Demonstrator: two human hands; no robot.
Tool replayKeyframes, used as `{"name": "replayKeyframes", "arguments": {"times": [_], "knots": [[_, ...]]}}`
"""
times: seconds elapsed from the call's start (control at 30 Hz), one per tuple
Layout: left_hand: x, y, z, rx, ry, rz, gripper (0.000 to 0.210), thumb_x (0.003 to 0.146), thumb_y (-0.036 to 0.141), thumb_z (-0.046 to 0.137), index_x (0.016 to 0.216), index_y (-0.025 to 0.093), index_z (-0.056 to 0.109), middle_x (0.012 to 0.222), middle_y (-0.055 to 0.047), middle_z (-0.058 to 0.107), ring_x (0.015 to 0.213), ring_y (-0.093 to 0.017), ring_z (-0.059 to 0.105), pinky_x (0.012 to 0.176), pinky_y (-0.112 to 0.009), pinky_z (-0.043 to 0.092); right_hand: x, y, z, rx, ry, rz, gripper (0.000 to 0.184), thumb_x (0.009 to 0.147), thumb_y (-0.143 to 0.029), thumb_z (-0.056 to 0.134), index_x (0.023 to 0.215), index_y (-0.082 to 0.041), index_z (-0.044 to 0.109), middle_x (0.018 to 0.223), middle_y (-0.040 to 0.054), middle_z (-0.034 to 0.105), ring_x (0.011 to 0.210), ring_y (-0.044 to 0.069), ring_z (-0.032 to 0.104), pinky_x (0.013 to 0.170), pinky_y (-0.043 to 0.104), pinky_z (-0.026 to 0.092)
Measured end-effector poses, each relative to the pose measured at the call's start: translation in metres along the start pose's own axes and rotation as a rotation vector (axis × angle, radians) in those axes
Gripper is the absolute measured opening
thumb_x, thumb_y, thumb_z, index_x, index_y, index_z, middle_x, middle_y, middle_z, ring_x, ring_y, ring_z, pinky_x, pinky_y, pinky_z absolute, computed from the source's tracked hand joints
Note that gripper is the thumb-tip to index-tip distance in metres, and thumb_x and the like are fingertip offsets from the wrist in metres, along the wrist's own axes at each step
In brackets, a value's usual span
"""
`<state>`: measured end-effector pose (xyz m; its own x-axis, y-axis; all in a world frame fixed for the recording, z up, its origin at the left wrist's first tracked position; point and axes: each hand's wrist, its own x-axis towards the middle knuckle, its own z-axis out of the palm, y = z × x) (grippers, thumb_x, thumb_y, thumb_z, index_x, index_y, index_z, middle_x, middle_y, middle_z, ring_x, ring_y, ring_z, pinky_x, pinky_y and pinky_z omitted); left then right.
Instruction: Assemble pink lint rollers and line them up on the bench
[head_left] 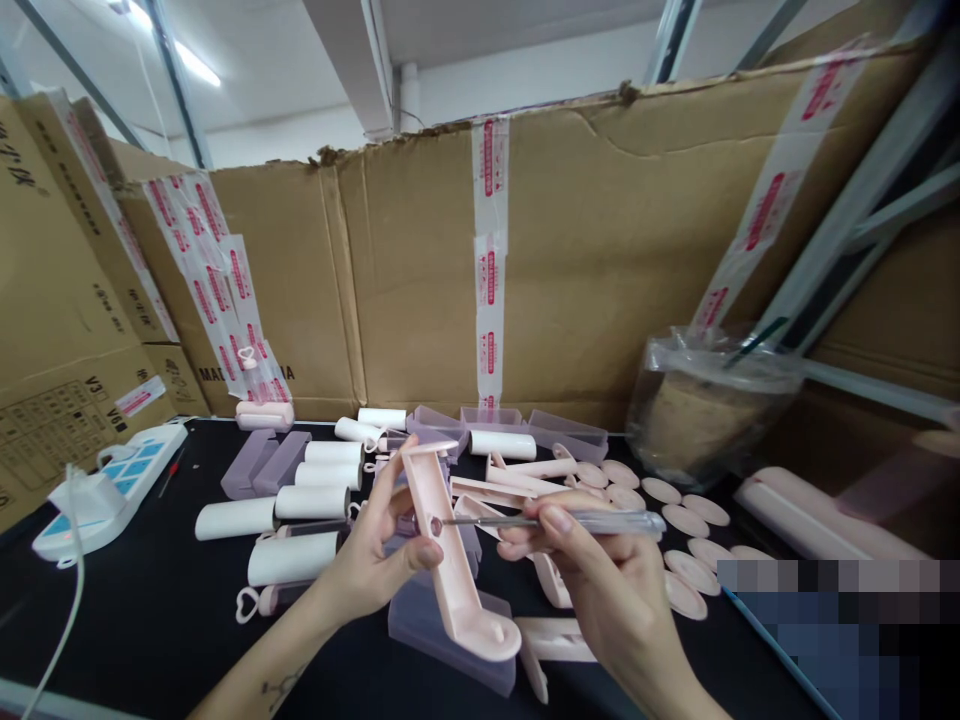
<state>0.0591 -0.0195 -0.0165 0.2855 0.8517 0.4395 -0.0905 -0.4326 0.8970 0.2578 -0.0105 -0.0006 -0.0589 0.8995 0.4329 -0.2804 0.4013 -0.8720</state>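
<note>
My left hand (382, 545) grips a long pink plastic bracket (452, 585) by its side, thumb on the edge, and holds it tilted above the table. The bracket has a round hole near its middle and a rounded lower end. In my right hand (607, 580) is a screwdriver (600, 521) with a clear handle, held almost level. Its thin metal tip points left and meets the bracket at the hole; whether a screw sits there is too small to tell. Under the bracket lies a translucent purple cover (442, 630).
White cylinders (236, 518) and purple covers (259, 465) lie left and behind. Several pink oval discs (686, 520) and more pink brackets (559, 640) are to the right. A power strip (142, 470) stands at left, a bagged cup (697, 410) at back right. Cardboard (600, 250) walls the back.
</note>
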Motion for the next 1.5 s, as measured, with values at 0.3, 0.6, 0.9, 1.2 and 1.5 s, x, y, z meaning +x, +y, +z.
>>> {"name": "replayKeyframes", "arguments": {"times": [0.3, 0.6, 0.9, 1.2, 1.5], "knots": [[0.001, 0.009, 0.006, -0.092, 0.037, -0.047, 0.094, 0.074, 0.05, 0.063, 0.143, 0.024, 0.005, 0.095, -0.007, 0.061, 0.088, -0.021, 0.057, 0.081, -0.032, 0.044, 0.002, 0.003, 0.005, 0.104, 0.012, 0.088, 0.012, 0.075, -0.031, 0.066, 0.075, -0.02, 0.069, 0.056, 0.0031, 0.07, 0.054, 0.021, 0.069, 0.062, 0.031, 0.058], [0.005, 0.01, -0.003, 0.017, 0.048, -0.089, 0.079, 0.075, 0.046, 0.064, 0.138, 0.019, 0.025, 0.111, -0.011, 0.059, 0.1, -0.024, 0.056, 0.087, -0.032, 0.042, -0.002, -0.007, 0.006, -0.107, -0.01, -0.092, 0.009, 0.079, -0.029, 0.063, 0.076, -0.021, 0.066, 0.065, 0.0023, 0.069, 0.054, 0.018, 0.067, 0.057, 0.028, 0.057], [-0.004, 0.009, -0.005, 0.155, -0.122, -0.205, 0.051, 0.069, 0.043, 0.069, 0.11, 0.016, 0.057, 0.094, -0.005, 0.062, 0.079, -0.016, 0.057, 0.071, -0.024, 0.044, -0.003, -0.01, 0.009, -0.048, -0.132, 0.105, 0.016, 0.068, -0.027, 0.073, 0.076, -0.021, 0.061, 0.056, -0.005, 0.055, 0.042, 0.007, 0.05, 0.039, 0.017, 0.042], [-0.001, 0.01, -0.001, 0.201, -0.127, -0.112, 0.034, 0.069, 0.045, 0.068, 0.078, 0.012, 0.066, 0.079, -0.005, 0.066, 0.073, -0.017, 0.059, 0.065, -0.023, 0.046, -0.004, -0.015, 0.008, -0.049, -0.269, 0.03, 0.013, 0.082, -0.033, 0.059, 0.08, -0.021, 0.064, 0.075, 0.0031, 0.07, 0.068, 0.016, 0.068, 0.064, 0.026, 0.056], [-0.002, 0.011, 0.002, 0.174, -0.143, -0.034, 0.023, 0.072, 0.036, 0.068, 0.079, 0.014, 0.064, 0.083, -0.005, 0.067, 0.08, -0.018, 0.061, 0.076, -0.027, 0.046, -0.012, -0.003, 0.01, -0.045, -0.118, 0.03, 0.018, 0.082, -0.039, 0.059, 0.08, -0.021, 0.061, 0.078, 0.0048, 0.072, 0.064, 0.018, 0.07, 0.063, 0.027, 0.057]]}}
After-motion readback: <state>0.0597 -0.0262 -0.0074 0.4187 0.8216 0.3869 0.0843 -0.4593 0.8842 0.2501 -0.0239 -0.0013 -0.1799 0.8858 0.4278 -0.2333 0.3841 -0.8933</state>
